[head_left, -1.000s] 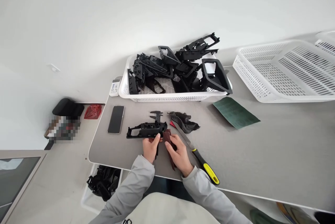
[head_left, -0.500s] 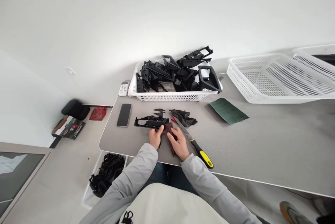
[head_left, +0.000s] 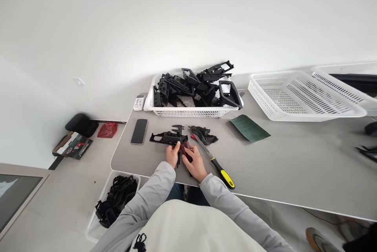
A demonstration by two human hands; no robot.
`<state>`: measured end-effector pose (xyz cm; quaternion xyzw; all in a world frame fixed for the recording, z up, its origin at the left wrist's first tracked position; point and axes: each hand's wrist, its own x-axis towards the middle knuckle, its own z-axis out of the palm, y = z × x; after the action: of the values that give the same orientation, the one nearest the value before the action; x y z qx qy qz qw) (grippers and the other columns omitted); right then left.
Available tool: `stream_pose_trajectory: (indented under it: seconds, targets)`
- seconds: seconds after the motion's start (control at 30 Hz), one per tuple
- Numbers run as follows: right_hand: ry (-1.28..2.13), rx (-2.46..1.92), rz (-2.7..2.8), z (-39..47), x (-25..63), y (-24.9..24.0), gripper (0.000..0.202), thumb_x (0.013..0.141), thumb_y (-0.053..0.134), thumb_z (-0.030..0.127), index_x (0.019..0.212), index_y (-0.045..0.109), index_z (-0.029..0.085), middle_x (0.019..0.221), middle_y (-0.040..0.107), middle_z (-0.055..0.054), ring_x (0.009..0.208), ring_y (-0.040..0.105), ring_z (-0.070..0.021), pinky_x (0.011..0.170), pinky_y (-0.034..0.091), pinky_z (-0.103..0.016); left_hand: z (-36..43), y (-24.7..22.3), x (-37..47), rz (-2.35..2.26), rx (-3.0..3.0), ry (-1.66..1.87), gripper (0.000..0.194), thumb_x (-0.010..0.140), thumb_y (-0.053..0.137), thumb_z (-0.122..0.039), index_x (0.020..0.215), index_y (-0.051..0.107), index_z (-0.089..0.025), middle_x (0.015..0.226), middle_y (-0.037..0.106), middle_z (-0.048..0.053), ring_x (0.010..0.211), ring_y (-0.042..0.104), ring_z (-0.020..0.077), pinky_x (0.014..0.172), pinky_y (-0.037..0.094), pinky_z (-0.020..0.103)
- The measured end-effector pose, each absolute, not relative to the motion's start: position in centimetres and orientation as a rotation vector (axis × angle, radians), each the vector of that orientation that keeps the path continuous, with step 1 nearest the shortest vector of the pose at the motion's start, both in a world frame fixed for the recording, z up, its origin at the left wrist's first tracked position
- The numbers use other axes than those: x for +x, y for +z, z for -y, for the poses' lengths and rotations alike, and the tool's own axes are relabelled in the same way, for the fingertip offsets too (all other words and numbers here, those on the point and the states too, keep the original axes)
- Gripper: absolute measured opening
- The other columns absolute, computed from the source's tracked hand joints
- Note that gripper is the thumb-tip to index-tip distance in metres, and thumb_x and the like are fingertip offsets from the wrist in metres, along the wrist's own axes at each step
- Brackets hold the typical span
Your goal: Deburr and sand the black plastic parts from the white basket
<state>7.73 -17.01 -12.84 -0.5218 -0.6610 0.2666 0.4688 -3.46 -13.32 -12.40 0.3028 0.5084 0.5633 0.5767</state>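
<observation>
My left hand [head_left: 172, 156] is closed on the near edge of a black plastic frame part [head_left: 166, 138], its thumb on top. My right hand [head_left: 195, 164] grips a reddish-brown strip [head_left: 187, 150] that looks like folded sandpaper, against the part's right end. Fingers partly cover where the two meet. Behind the part lies a dark tool like a caliper [head_left: 178, 128], partly hidden. To the right rest a crumpled black cloth or glove [head_left: 207, 135] and a flat-bladed tool, apparently a file, with a black and yellow handle [head_left: 224, 175].
A white basket [head_left: 191, 112] heaped with black plastic parts stands at the back. Phone [head_left: 139, 131] and small white box [head_left: 139, 103] lie left, a dark green sheet [head_left: 249, 128] right. More white baskets [head_left: 309, 116] stand far right. A bin [head_left: 92, 228] of black parts sits below the table's left edge.
My right hand and the brown strip have shifted slightly left, and the strip's angle against the part has changed. My left hand still holds the part. The camera view has moved a little.
</observation>
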Motion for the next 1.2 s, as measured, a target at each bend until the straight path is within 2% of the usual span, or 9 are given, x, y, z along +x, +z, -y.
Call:
stream_pose_trajectory:
  seconds: [0.13,0.33,0.43,0.57,0.67,0.8,0.97,1.1,1.2]
  targets:
    - [0.665,-1.297,1.614,17.1,7.6,-12.8,0.035,0.084,0.052,0.031,0.113,0.070,0.019,0.102,0.056,-0.012,0.096,0.062,-0.0240,0.083,0.054,-0.039,13.3,-12.0,-3.6,-1.123,0.664,1.295,0.054,0.050,0.080,-0.061,0.069,0.068,-0.013,0.068,0.072,0.007,0.073,0.070,0.0242,0.077,0.054,0.037]
    - [0.738,-1.243,1.571,17.1,7.7,-13.2,0.029,0.082,0.056,0.030,0.104,0.072,0.022,0.101,0.058,-0.010,0.091,0.061,-0.0231,0.081,0.053,-0.038,12.8,-12.5,-4.1,-1.073,0.604,1.270,0.051,0.050,0.082,-0.056,0.070,0.065,-0.013,0.069,0.072,0.007,0.082,0.071,0.0272,0.082,0.054,0.040]
    - [0.776,-1.223,1.361,16.5,8.3,-13.5,0.028,0.082,0.058,0.035,0.100,0.072,0.020,0.096,0.059,-0.009,0.092,0.060,-0.0237,0.084,0.051,-0.040,12.7,-12.5,-4.3,-1.052,0.609,1.222,0.051,0.049,0.085,-0.052,0.073,0.063,-0.013,0.068,0.071,0.007,0.077,0.072,0.0277,0.080,0.055,0.042]
    - [0.832,-1.208,1.263,15.8,9.0,-13.7,0.027,0.084,0.056,0.039,0.095,0.071,0.020,0.089,0.063,-0.007,0.086,0.060,-0.0227,0.082,0.050,-0.039,12.7,-12.0,-4.3,-1.080,0.557,1.288,0.061,0.048,0.086,-0.050,0.088,0.054,-0.017,0.072,0.071,0.003,0.069,0.072,0.0248,0.077,0.057,0.043]
    - [0.886,-1.171,1.325,15.9,8.9,-13.7,0.025,0.084,0.056,0.039,0.091,0.071,0.020,0.088,0.064,-0.007,0.085,0.059,-0.0221,0.080,0.050,-0.037,12.7,-12.0,-4.2,-1.089,0.530,1.328,0.061,0.052,0.086,-0.046,0.093,0.049,-0.020,0.075,0.071,0.001,0.074,0.073,0.0246,0.078,0.058,0.043]
    - [0.907,-1.166,1.385,16.1,8.5,-13.5,0.025,0.083,0.057,0.037,0.095,0.072,0.020,0.092,0.063,-0.007,0.087,0.059,-0.0220,0.083,0.049,-0.038,12.9,-12.0,-4.1,-1.066,0.544,1.348,0.061,0.053,0.087,-0.037,0.095,0.046,-0.020,0.078,0.070,0.001,0.085,0.073,0.0253,0.083,0.057,0.044]
    - [0.896,-1.166,1.388,16.1,8.5,-13.2,0.023,0.084,0.057,0.036,0.093,0.071,0.021,0.089,0.062,-0.006,0.084,0.058,-0.0211,0.082,0.049,-0.037,12.9,-12.3,-4.5,-1.010,0.562,1.334,0.058,0.055,0.086,-0.032,0.095,0.046,-0.020,0.080,0.070,0.001,0.085,0.072,0.0228,0.086,0.055,0.043]
    - [0.893,-1.173,1.353,16.1,8.8,-12.9,0.020,0.084,0.056,0.034,0.085,0.069,0.020,0.083,0.060,-0.005,0.079,0.057,-0.0204,0.077,0.049,-0.036,12.8,-12.6,-4.7,-1.044,0.519,1.348,0.068,0.066,0.080,-0.033,0.120,0.040,-0.022,0.074,0.066,-0.003,0.074,0.072,0.0196,0.080,0.057,0.039]
    - [0.905,-1.155,1.392,16.2,8.7,-12.9,0.020,0.084,0.056,0.034,0.088,0.070,0.020,0.085,0.061,-0.005,0.080,0.058,-0.0205,0.078,0.050,-0.036,13.0,-12.7,-4.5,-1.093,0.520,1.391,0.091,0.072,0.075,-0.036,0.142,0.019,-0.024,0.067,0.062,-0.007,0.063,0.070,0.0163,0.071,0.057,0.033]
